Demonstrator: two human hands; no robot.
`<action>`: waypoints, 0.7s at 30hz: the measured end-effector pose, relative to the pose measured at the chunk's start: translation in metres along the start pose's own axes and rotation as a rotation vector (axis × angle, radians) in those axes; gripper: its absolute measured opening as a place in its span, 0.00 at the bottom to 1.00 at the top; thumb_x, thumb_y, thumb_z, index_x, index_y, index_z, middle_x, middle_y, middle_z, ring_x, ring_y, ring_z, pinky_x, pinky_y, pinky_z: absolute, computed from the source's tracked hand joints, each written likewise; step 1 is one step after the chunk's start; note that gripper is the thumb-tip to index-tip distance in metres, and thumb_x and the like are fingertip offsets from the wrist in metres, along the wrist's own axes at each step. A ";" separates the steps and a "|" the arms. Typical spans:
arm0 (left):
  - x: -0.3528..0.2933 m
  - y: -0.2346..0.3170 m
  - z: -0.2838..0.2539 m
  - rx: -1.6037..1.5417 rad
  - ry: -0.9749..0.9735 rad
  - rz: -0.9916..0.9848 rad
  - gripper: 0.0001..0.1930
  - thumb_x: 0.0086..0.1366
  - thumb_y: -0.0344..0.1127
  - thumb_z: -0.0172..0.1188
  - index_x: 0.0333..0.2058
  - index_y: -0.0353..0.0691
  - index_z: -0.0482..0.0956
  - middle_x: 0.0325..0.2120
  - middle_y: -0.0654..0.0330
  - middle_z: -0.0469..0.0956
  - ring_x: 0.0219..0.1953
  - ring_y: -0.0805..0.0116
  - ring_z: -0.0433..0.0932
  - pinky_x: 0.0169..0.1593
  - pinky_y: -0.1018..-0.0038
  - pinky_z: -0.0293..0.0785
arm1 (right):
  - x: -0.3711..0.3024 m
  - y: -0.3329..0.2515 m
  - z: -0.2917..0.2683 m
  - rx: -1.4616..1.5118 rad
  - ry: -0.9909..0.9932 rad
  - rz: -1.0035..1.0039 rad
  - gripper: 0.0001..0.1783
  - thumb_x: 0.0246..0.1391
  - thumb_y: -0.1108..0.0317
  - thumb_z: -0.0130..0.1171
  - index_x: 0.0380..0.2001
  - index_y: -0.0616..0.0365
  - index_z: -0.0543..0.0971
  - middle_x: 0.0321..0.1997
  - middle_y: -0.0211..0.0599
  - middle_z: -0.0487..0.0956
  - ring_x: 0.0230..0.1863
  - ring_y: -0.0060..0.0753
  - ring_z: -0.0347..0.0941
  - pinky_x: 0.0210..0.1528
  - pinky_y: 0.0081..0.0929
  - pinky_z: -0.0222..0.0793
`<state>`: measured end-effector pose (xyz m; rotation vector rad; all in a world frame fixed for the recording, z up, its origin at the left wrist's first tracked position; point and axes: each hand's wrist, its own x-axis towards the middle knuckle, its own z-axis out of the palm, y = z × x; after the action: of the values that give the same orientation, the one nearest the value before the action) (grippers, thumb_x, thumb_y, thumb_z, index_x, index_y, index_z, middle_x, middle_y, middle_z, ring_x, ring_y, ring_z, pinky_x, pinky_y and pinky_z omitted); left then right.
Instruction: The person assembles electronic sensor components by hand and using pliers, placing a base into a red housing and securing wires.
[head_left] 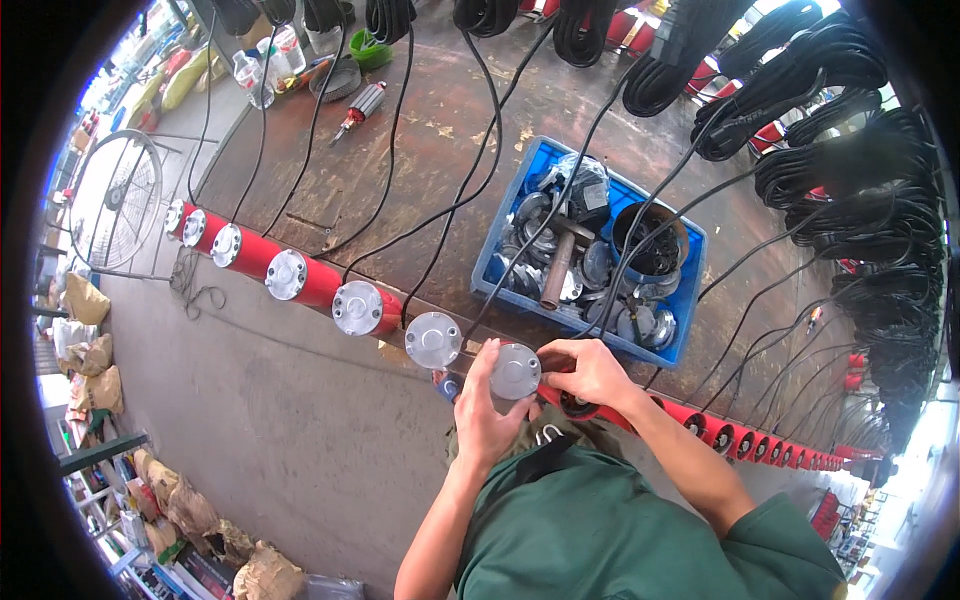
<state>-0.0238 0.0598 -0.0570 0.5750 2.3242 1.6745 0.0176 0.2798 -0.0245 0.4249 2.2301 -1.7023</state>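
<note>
- Worn brown surface (pixel 440 120) carries red housings (pixel 320 284) in a row along its near edge, ends outward, presumably for easy access.
- Black cable coils (pixel 657 85) sit farther back, likely leaving working space.
- Left hand (pixel 485 410) grips a round metal cap (pixel 516 371) within that row, seemingly steadying it; right hand (pixel 595 375) bends its fingers alongside, hold unclear to me.
- Blue crate (pixel 524 307) of metal parts (pixel 597 262) stands just beyond, probably for handy reach.

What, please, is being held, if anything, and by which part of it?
A round, silvery metal cap, by its left and lower rim, in the left hand. Whether the right hand beside it also holds it cannot be told.
</note>
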 end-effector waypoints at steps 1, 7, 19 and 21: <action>0.000 -0.001 0.001 0.002 -0.004 -0.001 0.48 0.51 0.26 0.82 0.71 0.43 0.67 0.70 0.50 0.73 0.70 0.52 0.76 0.67 0.59 0.78 | 0.000 -0.001 0.000 0.021 -0.002 0.021 0.20 0.57 0.73 0.71 0.52 0.68 0.84 0.38 0.41 0.90 0.33 0.21 0.83 0.44 0.27 0.80; 0.003 0.000 0.000 0.070 0.019 0.095 0.39 0.50 0.26 0.82 0.62 0.42 0.76 0.70 0.49 0.74 0.67 0.50 0.78 0.62 0.61 0.81 | 0.001 0.006 0.002 0.015 0.005 -0.018 0.20 0.58 0.72 0.70 0.52 0.70 0.83 0.39 0.41 0.90 0.32 0.22 0.83 0.41 0.27 0.79; 0.005 0.006 -0.004 0.063 -0.031 0.048 0.29 0.49 0.25 0.79 0.53 0.36 0.82 0.70 0.42 0.72 0.67 0.41 0.77 0.66 0.57 0.78 | 0.002 0.001 0.001 0.067 -0.016 0.035 0.19 0.60 0.73 0.69 0.52 0.70 0.83 0.38 0.41 0.90 0.29 0.22 0.81 0.38 0.26 0.79; 0.005 0.007 -0.004 0.060 -0.027 0.051 0.29 0.49 0.24 0.79 0.53 0.36 0.82 0.70 0.42 0.72 0.67 0.41 0.77 0.66 0.57 0.78 | 0.003 0.005 0.002 0.076 -0.014 0.031 0.19 0.60 0.73 0.69 0.52 0.70 0.83 0.38 0.40 0.90 0.29 0.22 0.81 0.38 0.27 0.79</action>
<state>-0.0285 0.0599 -0.0492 0.6702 2.3669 1.6125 0.0173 0.2797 -0.0300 0.4614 2.1432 -1.7724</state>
